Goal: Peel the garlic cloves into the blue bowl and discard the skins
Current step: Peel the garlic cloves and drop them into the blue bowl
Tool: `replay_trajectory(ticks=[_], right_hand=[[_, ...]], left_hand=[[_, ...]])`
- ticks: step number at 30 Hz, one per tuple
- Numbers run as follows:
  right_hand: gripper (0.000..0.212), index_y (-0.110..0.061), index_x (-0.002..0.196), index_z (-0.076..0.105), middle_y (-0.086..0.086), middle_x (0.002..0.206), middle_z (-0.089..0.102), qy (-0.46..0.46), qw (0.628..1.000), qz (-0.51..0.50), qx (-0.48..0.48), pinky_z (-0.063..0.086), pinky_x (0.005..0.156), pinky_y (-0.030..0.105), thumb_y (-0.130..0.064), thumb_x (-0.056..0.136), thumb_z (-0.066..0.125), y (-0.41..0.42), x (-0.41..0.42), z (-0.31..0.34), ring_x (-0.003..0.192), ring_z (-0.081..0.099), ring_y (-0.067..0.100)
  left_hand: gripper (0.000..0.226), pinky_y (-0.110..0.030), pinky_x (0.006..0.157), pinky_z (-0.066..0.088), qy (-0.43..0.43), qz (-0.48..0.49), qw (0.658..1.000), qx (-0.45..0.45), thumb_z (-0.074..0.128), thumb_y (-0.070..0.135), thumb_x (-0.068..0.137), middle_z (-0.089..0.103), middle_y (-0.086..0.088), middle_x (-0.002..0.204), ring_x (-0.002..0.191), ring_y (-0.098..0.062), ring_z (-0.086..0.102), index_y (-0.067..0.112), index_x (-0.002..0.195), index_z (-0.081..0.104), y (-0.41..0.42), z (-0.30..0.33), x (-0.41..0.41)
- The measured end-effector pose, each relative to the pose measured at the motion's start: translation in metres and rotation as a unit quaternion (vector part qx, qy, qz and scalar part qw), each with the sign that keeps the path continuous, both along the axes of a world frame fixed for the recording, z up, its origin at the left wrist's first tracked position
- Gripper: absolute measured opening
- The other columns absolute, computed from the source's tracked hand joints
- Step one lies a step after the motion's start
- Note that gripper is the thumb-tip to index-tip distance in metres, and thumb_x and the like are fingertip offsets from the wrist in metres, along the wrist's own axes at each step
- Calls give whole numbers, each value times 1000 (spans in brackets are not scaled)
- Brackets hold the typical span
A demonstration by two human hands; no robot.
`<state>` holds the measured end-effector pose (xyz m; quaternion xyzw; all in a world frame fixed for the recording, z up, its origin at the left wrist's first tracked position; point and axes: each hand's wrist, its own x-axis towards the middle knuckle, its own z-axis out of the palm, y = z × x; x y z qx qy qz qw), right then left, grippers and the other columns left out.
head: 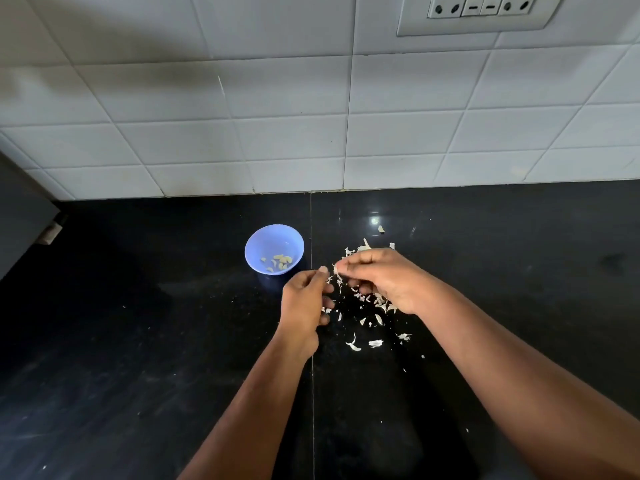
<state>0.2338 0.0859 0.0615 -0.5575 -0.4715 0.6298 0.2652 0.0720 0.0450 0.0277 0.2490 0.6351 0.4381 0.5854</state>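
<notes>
White wall tiles are backing a glossy black countertop, and a switch and socket plate is sitting high on the wall at the upper right. A thin seam is running through the counter from the wall toward the camera.

Just left of that seam, the blue bowl is standing upright on the counter, holding several peeled garlic cloves on its bottom. To the right of the seam, papery garlic skins are lying scattered over the black surface, most of them under and just in front of the hands, with a few flakes farther toward the camera. One small separate piece is lying alone nearer the wall, well apart from the pile; whether it is a clove or a skin scrap cannot be told.

Both bare forearms are reaching in from the bottom edge. The left hand is hovering near the bowl's near side, its fingers curling inward and its thumb pointing up; what it is holding, if anything, cannot be told. The right hand is hanging over the skin pile with its fingers bent, and its thumb and forefinger are pinching a pale bit of garlic skin at the tips, just beside the left thumb.
</notes>
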Motion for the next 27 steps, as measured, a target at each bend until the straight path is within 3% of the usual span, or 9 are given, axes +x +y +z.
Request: replay_trajectory(ticks=[3, 7, 11, 15, 21, 27], right_hand=[[19, -5, 112, 79, 4, 94, 76, 92, 994, -51, -13, 52, 63, 19, -14, 96, 74, -5, 3, -2, 73, 66, 6], [19, -3, 113, 78, 6, 86, 74, 109, 989, -100, 19, 54, 61, 22, -15, 100, 69, -18, 0, -8, 72, 65, 11], [14, -13, 109, 80, 7, 89, 79, 33, 982, -123, 142, 59, 66, 27, -15, 101, 68, -28, -1, -15, 73, 70, 13], [18, -25, 114, 79, -5, 92, 81, -37, 971, -113, 209, 61, 71, 28, -18, 101, 69, -33, 0, -18, 77, 76, 14], [18, -19, 114, 80, -7, 98, 80, -74, 952, -127, 271, 63, 81, 27, -14, 100, 69, -37, 5, -18, 87, 77, 8], [17, -20, 111, 80, -9, 106, 76, -134, 914, -129, 362, 58, 90, 22, -12, 98, 72, -41, 4, -18, 101, 71, 2]], left_hand=[[20, -22, 44, 31, -147, -21, 989, 4, 71, 30, 102, 66, -3, 82, 61, -12, 55, 9, 101, 73, -3, 9, 6], [16, -19, 40, 32, -183, -21, 983, 2, 74, 24, 99, 69, -3, 79, 60, -10, 54, 9, 93, 73, 0, 17, 12], [15, -19, 40, 32, -180, -12, 983, -26, 76, 21, 98, 67, -6, 78, 56, -9, 55, 8, 91, 73, 3, 19, 16], [20, -20, 41, 32, -172, -17, 985, -28, 76, 22, 98, 66, -5, 70, 57, -13, 57, 8, 85, 71, 4, 23, 22], [8, -19, 42, 32, -176, -31, 984, -18, 75, 14, 97, 67, -1, 76, 58, -9, 56, 7, 101, 75, 2, 27, 25], [7, -17, 41, 31, -215, -14, 976, -46, 69, 8, 99, 69, -2, 76, 57, -7, 57, 9, 98, 76, 2, 26, 27]])
